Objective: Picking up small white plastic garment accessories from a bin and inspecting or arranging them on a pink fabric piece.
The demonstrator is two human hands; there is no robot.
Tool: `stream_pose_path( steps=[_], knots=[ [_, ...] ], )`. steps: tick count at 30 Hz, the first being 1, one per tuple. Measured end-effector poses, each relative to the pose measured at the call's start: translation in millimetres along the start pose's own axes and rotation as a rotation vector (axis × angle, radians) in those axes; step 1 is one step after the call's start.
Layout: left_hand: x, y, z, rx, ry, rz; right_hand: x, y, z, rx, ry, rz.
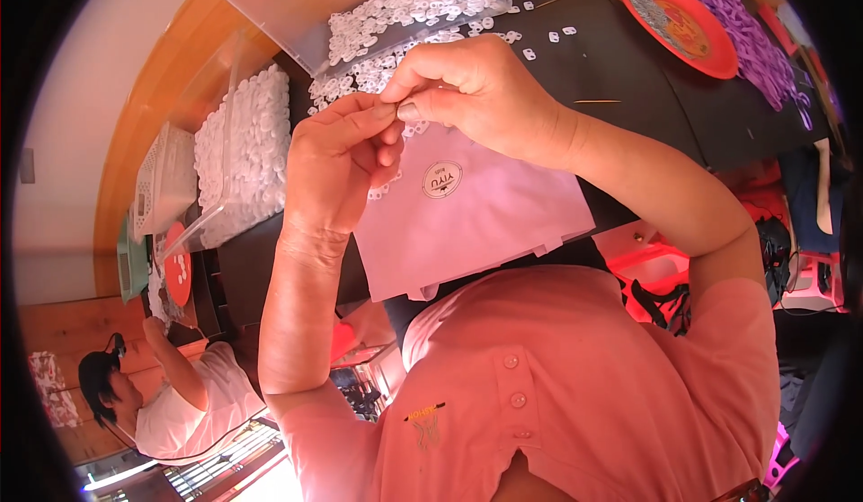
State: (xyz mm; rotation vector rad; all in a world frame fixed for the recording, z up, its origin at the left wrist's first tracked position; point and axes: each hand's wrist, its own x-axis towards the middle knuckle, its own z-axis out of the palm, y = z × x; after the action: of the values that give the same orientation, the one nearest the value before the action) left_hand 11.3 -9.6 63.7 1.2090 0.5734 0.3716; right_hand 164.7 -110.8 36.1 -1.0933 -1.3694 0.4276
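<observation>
My left hand (337,151) and my right hand (485,88) meet fingertip to fingertip above the table. Both are closed in a pinch. Whatever sits between the fingertips is too small or too hidden to name. Under them, a pink cloth (485,223) with a round printed mark lies across the near table edge and toward my lap. Just beyond my fingers are many small white plastic pieces (360,79) with holes, loose on the dark table. Some of these pieces also show beside the cloth, partly covered by my hands.
A tilted clear bin (301,48) spills white pieces at the back. More white pieces (243,142) fill a container at left, near a white basket (166,178). A red plate (719,60) holds small metallic and orange bits beside purple strips (755,44). Another person (189,394) sits at left.
</observation>
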Motion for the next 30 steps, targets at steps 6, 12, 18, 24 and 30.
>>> stream_pose_path(
  steps=[6, 12, 18, 24, 30],
  knots=[
    [-12, -35, -28, 0.719, 0.180, 0.308, -10, 31, 8, -0.009, -0.015, 0.114],
    [-16, -67, -45, 1.425, 0.098, 0.788, -16, 26, 12, 0.026, -0.080, 0.355],
    [-7, -76, -43, 1.469, 0.168, 0.879, -20, 30, 15, -0.012, -0.053, 0.254],
    [-9, -57, -22, 0.764, 0.068, 0.406, -19, 23, 15, -0.067, -0.006, 0.155],
    [-5, -48, -4, 0.244, 0.049, 0.190, -18, 16, 10, -0.105, 0.017, 0.079]
  ],
)
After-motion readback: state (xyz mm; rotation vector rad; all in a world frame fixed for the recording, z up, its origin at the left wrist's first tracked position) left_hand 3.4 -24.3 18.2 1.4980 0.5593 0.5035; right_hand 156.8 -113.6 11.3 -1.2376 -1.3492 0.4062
